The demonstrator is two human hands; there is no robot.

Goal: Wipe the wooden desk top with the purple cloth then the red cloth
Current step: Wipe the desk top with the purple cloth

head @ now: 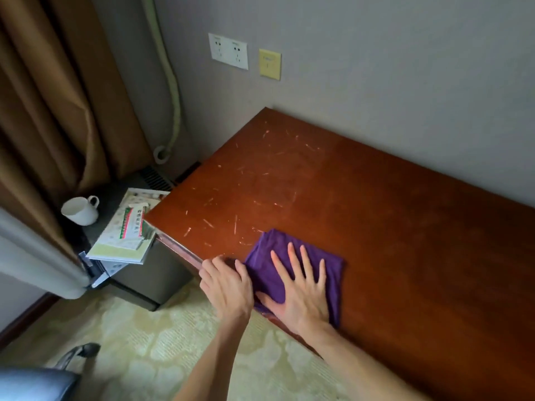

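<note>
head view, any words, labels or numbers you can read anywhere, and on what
Nothing can be read.
Box on the papers left of the desk: green and red printed characters, too blurred to read.
Papers: pattern only, no legible text.
Yellow wall plate: a small mark, too small to read.

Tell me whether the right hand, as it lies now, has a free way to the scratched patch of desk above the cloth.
Probably yes. The right hand lies flat on the purple cloth, and the scratched patch of desk top just beyond it is bare; nothing stands between them.
</note>
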